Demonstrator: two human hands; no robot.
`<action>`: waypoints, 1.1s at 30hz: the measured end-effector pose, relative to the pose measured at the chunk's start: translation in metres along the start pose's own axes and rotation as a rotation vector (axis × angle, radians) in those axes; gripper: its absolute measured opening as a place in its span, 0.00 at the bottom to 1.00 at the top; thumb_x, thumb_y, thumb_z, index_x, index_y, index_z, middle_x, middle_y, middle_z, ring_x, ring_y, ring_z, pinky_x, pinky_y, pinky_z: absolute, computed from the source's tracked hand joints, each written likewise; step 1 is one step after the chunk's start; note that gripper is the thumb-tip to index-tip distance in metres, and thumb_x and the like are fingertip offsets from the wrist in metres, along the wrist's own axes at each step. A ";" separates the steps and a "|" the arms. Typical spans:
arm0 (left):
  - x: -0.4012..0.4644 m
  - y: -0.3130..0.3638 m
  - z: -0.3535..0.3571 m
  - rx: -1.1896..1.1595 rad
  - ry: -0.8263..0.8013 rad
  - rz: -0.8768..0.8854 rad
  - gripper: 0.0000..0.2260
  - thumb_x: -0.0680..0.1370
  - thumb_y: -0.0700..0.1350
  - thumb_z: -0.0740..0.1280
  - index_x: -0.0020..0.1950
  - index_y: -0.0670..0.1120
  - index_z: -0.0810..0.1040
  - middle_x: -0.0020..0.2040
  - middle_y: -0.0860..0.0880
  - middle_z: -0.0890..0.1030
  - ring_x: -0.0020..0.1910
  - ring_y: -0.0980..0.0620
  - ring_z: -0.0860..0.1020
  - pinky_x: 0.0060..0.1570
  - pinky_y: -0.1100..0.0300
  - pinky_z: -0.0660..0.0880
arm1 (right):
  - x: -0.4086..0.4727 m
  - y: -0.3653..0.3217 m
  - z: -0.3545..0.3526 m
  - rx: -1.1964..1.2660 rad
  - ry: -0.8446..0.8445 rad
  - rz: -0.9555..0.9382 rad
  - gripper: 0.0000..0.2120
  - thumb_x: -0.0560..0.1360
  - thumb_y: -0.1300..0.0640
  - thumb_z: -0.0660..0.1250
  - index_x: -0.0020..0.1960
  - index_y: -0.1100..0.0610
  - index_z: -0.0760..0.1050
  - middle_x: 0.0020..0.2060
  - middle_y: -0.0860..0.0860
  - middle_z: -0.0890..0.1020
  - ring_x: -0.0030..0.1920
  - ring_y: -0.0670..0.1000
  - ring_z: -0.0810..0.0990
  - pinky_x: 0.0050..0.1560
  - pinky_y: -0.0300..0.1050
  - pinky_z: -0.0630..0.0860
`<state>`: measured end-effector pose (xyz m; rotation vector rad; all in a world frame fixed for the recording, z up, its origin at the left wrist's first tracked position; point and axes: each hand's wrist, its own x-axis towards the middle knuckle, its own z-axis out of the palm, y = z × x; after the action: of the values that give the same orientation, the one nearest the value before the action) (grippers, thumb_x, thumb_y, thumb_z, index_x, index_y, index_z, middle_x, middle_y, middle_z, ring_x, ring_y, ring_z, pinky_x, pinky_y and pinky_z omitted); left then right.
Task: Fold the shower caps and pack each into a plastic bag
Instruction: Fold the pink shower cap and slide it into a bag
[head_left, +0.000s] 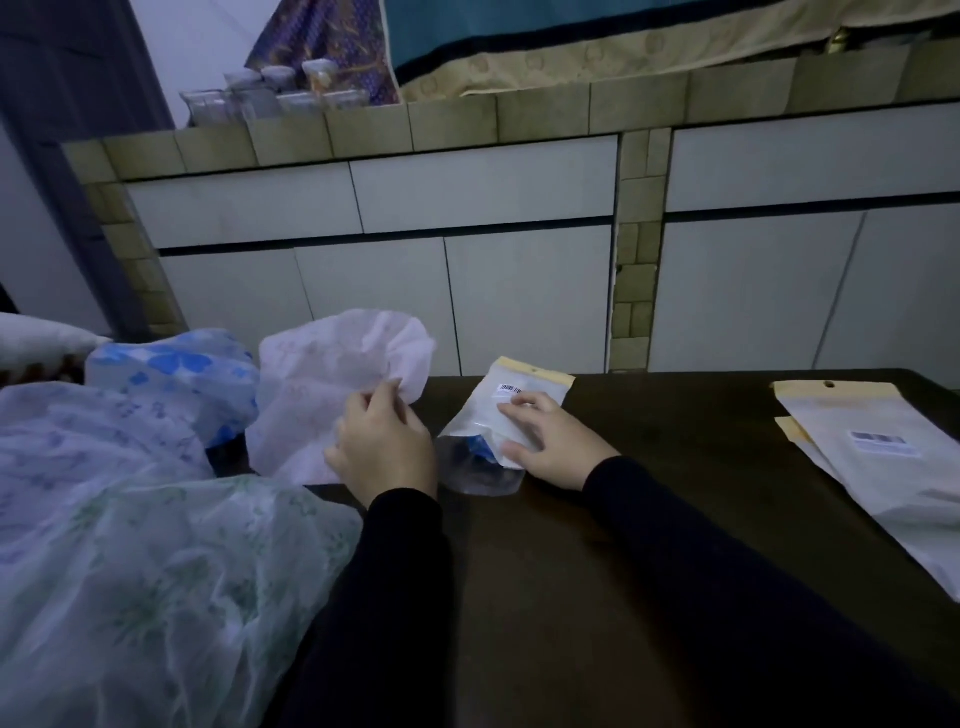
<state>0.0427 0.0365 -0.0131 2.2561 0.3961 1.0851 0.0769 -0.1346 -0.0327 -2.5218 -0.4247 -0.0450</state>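
**Filled bag under one hand, next cap pinched in the other**

The shower caps are thin, soft film: nearly weightless, slippery and quick to spring open, so I judge each is best taken at its gathered edge and pressed flat as it is folded. The plastic bag (511, 415) is stiffer near its yellow header strip and floppy at its clear lower end, where something blue shows inside.

The left hand (384, 441) has its grip closed, fingertips pinching the edge of the pale pink cap (332, 384), which lies on the dark table (649, 467) beside the bag. The right hand (550, 441) lies with fingers nearly straight, resting on the bag at the table's far middle. More caps (156, 545) are heaped at left; spare bags (883, 467) lie at right.
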 end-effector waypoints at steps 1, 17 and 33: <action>0.000 0.001 -0.001 -0.023 0.025 0.033 0.12 0.76 0.39 0.65 0.58 0.45 0.81 0.51 0.41 0.79 0.47 0.38 0.76 0.48 0.47 0.68 | 0.003 0.000 0.002 0.024 -0.015 -0.016 0.28 0.78 0.46 0.62 0.76 0.49 0.60 0.74 0.44 0.57 0.70 0.48 0.64 0.66 0.42 0.64; -0.026 0.040 -0.016 -0.214 0.305 0.675 0.13 0.71 0.32 0.69 0.47 0.49 0.84 0.48 0.48 0.81 0.52 0.47 0.72 0.50 0.50 0.64 | -0.052 -0.002 -0.049 0.256 0.565 -0.146 0.11 0.78 0.56 0.65 0.60 0.47 0.76 0.61 0.44 0.72 0.59 0.37 0.70 0.63 0.40 0.69; -0.007 0.075 -0.079 -0.369 -0.029 0.795 0.16 0.79 0.52 0.61 0.62 0.46 0.76 0.55 0.47 0.78 0.54 0.55 0.72 0.53 0.60 0.68 | -0.097 -0.035 -0.081 0.386 0.765 -0.218 0.03 0.76 0.49 0.63 0.49 0.46 0.73 0.45 0.46 0.79 0.47 0.39 0.77 0.47 0.36 0.75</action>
<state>-0.0225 0.0057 0.0684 2.1021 -0.7265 1.3478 -0.0215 -0.1799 0.0413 -1.8841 -0.3395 -0.8861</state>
